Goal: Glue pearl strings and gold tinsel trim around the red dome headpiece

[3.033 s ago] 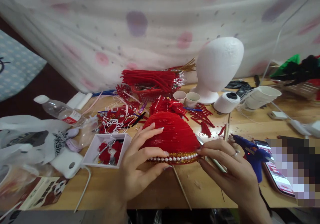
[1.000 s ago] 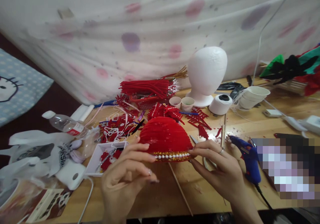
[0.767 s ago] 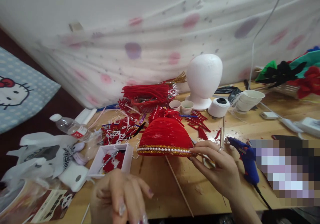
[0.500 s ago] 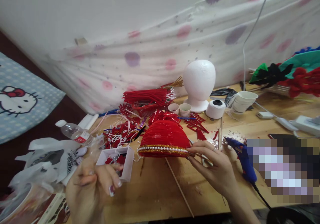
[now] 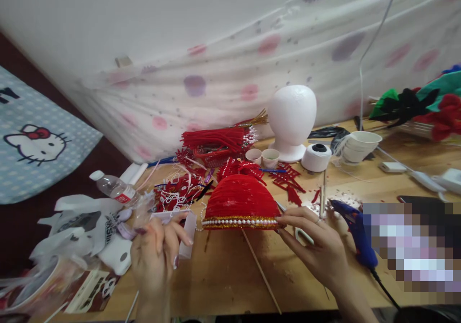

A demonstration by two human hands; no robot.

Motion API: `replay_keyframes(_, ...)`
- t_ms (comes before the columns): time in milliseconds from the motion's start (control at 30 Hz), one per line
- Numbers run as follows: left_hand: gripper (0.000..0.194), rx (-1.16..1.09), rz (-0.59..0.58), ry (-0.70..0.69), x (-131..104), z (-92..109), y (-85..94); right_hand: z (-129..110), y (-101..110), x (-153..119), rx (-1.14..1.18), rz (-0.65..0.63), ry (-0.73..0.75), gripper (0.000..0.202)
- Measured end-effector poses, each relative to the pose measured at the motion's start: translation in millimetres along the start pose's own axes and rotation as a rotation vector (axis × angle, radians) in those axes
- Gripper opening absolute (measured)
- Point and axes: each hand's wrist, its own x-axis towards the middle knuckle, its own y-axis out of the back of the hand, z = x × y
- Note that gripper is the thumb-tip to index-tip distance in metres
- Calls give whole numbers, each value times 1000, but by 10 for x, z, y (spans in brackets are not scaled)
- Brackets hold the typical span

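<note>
A red dome-shaped cap (image 5: 239,198), with a rim band of white pearls between gold trims, is held up over the table. My right hand (image 5: 315,246) pinches its right rim between thumb and fingers. My left hand (image 5: 158,246) is left of the cap, apart from it, in front of a small white box (image 5: 185,251). Its fingers are loosely bent and apart, with no visible thing among them, though slightly blurred. Much of the box is hidden behind that hand. Below the cap a thin wooden stick (image 5: 261,272) lies on the table.
A white foam head (image 5: 292,121) and a thread cone (image 5: 316,157) stand at the back. On the right lies a blue glue gun (image 5: 355,234). Bead strings (image 5: 178,195), a plastic bottle (image 5: 111,188) and plastic bags (image 5: 79,217) crowd the left.
My left hand has moved right and slightly up, closer to the cap and across the white box. My right hand keeps its hold on the cap's rim. The whole view has shifted slightly.
</note>
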Motion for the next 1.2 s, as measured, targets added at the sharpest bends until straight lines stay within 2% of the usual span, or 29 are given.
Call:
replay_keyframes(133,67,-42,50,66,40,-143,47,32,1,-8,-8,-22,-1,18)
replay_keyframes(300,33,-139,120,155,69,-349,7,103,15,-48,-12,-49,0,19)
replay_keyframes(433,30,-247,136,187,54,-448,-75,147,10,-87,3,-54,-17,24)
replay_keyframes(600,22,-320,147,197,39,-468,-143,132,13,-79,5,-64,-30,24)
replay_keyframes(767,32,-328,161,199,48,-467,-95,126,25,-48,-20,-63,-14,24)
replay_keyframes(933,21,-300,188,149,48,-508,-4,125,18,-30,8,-78,-13,28)
replay_keyframes(1033,22,-289,192,127,51,-526,26,111,8,-13,27,-79,-2,28)
replay_keyframes(1200,43,-291,148,113,9,-542,40,95,-17,2,28,-53,7,32)
